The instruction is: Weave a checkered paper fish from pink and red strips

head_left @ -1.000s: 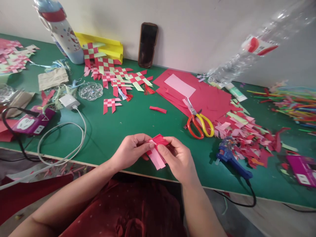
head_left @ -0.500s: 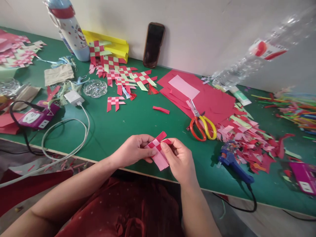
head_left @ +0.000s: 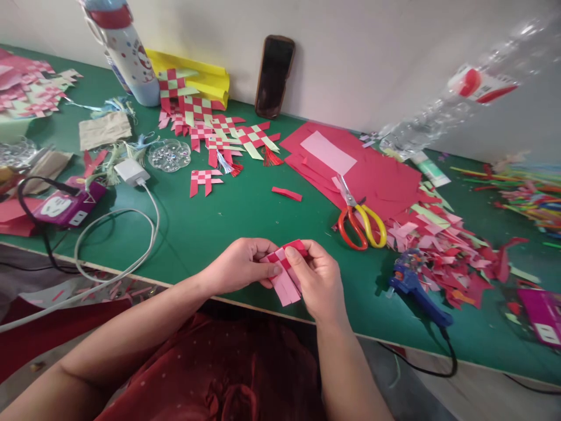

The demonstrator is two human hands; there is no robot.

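Note:
Between my two hands is a small weave of pink and red paper strips (head_left: pixel 286 287), held just above the table's front edge. My left hand (head_left: pixel 245 266) pinches its left side, thumb on top and fingers underneath. My right hand (head_left: pixel 323 278) grips the right side, its thumb pressed on the red strip near the top. Pink strip ends hang down toward me. Part of the weave is hidden behind my thumbs and fingers. Beyond my hands lies a single red paper strip (head_left: pixel 287 193). Scissors (head_left: pixel 360 225) with red and yellow handles lie to the right.
Woven paper fish (head_left: pixel 205 182) lie at the back left beside a drinking bottle (head_left: pixel 131 55). A phone (head_left: pixel 275 76) leans on the wall. Red paper sheets (head_left: pixel 381 178), paper scraps (head_left: pixel 456 251) and a blue glue gun (head_left: pixel 416 289) are at the right. A white cable (head_left: pixel 153 234) loops at left.
The red strip at the top of the weave has swung from slanting up to lying across it, now under my right thumb. Both hands stay in about the same place.

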